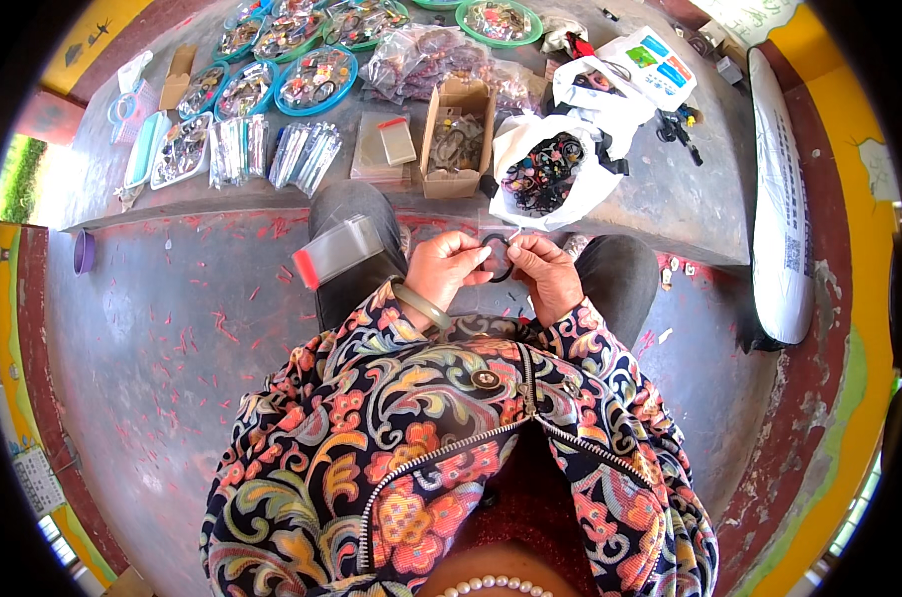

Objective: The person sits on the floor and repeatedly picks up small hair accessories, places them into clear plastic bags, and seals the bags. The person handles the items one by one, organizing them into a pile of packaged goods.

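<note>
Between both my hands, in front of my lap, is a thin black loop that looks like a hair tie (497, 280). My left hand (445, 265) pinches its left side between thumb and fingers. On its right side, my right hand (549, 277) pinches it as well. A stack of clear plastic sleeves with a red edge (343, 249) lies on my left thigh. Just beyond my hands, a white plastic bag (507, 206) stands open, full of dark hair ties with small coloured pieces (544, 171).
On the grey ledge (660, 204) ahead are a cardboard box (458, 186), more clear sleeves (379, 149), packed strips (304, 157) and several colourful baskets (316, 80) of small items. A long white wrapped bundle (781, 219) leans at right. A purple container (84, 252) sits far left.
</note>
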`<action>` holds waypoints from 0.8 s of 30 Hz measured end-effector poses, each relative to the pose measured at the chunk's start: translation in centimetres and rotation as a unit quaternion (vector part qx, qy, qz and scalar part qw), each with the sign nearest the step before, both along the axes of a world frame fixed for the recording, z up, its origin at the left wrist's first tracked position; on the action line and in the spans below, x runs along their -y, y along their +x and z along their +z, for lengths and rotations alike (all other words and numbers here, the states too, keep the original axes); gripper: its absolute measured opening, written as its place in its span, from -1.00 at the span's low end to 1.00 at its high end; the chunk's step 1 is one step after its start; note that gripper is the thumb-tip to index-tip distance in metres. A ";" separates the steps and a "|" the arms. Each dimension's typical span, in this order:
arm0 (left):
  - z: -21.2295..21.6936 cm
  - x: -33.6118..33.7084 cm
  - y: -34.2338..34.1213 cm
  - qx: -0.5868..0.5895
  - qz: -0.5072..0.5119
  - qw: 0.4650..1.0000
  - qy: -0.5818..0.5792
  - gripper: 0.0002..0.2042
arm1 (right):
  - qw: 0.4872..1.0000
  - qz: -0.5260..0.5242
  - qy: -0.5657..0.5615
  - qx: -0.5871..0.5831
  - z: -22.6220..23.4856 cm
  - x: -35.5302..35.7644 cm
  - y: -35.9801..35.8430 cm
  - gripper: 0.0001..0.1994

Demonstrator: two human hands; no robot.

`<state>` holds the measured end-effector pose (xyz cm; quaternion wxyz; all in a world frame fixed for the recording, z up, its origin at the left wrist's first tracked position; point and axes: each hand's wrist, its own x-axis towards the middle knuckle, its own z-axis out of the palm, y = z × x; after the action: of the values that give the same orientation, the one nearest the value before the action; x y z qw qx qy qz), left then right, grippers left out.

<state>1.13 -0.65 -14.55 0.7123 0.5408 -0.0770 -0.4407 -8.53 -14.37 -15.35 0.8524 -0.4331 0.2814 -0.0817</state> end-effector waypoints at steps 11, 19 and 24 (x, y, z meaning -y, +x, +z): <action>-0.9 -0.1 0.0 0.013 -0.062 0.998 -0.003 -0.91 | 0.998 0.043 0.029 0.040 0.2 -0.2 -0.1 -0.93; -0.2 0.2 -0.3 0.040 -0.055 0.998 0.003 -0.88 | 0.998 0.049 0.008 0.044 -0.5 0.0 -0.1 -0.90; -0.1 0.2 -0.3 0.058 -0.047 0.997 0.012 -0.89 | 0.998 0.042 0.015 0.038 -0.2 -0.2 0.1 -0.93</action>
<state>0.85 -0.83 -14.65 0.6788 0.5695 -0.1382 -0.4425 -8.44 -14.15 -15.59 0.8717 -0.4282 0.2310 -0.0578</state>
